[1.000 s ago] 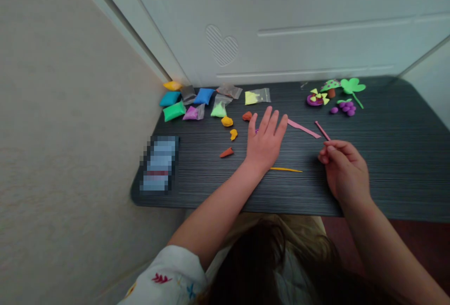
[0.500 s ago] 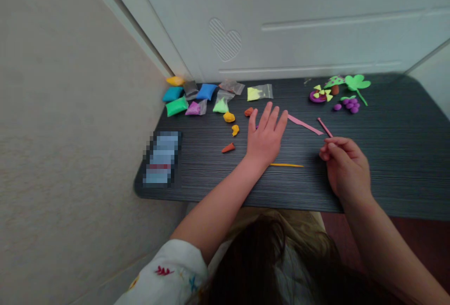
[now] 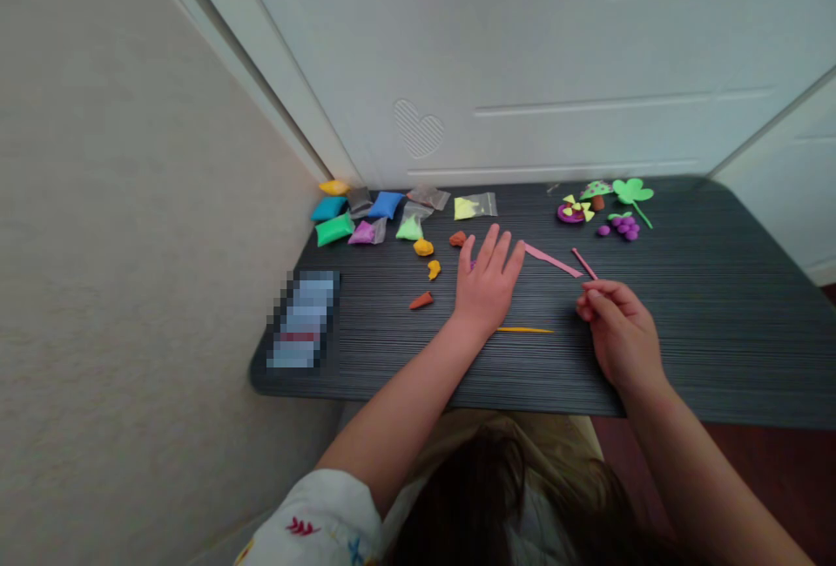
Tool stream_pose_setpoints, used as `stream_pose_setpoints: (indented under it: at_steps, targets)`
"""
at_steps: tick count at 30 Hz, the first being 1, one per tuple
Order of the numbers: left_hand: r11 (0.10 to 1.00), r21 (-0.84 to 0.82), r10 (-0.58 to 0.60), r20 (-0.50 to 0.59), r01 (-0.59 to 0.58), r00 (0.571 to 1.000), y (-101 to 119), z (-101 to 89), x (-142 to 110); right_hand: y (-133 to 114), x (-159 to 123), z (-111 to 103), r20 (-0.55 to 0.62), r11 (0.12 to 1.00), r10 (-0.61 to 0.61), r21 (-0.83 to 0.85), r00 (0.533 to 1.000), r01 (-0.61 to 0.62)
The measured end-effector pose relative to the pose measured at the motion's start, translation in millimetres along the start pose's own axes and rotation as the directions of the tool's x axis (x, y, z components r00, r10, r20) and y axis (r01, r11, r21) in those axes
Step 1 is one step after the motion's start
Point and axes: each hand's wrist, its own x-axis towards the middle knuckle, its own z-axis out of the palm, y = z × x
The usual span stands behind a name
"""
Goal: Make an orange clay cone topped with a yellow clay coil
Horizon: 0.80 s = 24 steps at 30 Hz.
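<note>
My left hand (image 3: 484,283) lies over the table with its fingers spread. Its fingertips are beside one end of a flat pink clay strip (image 3: 552,259); whether they touch it I cannot tell. A bit of purple (image 3: 473,265) shows between the fingers. In my right hand (image 3: 623,326) a thin pink stick (image 3: 583,263) is pinched, its free end pointing up and left past the strip's other end. A yellow pointed stick (image 3: 526,330) lies between my hands, partly behind my left wrist. Left of that hand are an orange-brown clay cone (image 3: 421,299) and yellow clay lumps (image 3: 423,247).
Bags of coloured clay (image 3: 334,230) lie along the back left of the dark table (image 3: 392,366). Finished clay pieces, among them a green clover (image 3: 632,192) and purple grapes (image 3: 625,226), sit at the back right. A blurred phone (image 3: 304,320) rests at the left edge.
The camera's view has tilted up, so the table sits lower in the picture. Both hands keep nearly the same pose and place on the table.
</note>
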Motion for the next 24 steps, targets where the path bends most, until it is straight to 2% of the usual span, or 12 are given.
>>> stream_pose_setpoints:
  at_steps: [5, 9, 18, 24]
  targets:
    - [1.000, 0.020, -0.005, -0.005, 0.005, 1.000, 5, -9.0, -14, 4, 0, -3, 0.017, 1.000, -0.027, -0.009, 1.000, 0.027]
    - [1.000, 0.029, 0.006, -0.002, -0.006, 1.000, 6, -8.3, -15, 5, -1, -6, 0.023, 0.999, -0.035, -0.016, 0.999, 0.035]
    - [0.999, 0.035, 0.033, -0.041, -0.032, 0.999, -1, 13.2, 11, 10, 1, -10, 0.042, 0.998, -0.029, -0.051, 0.999, 0.031]
    - [0.997, 0.028, 0.075, -0.062, -0.073, 0.995, -6, 19.0, 22, 12, 2, -11, 0.052, 0.997, -0.022, -0.078, 0.998, 0.026]
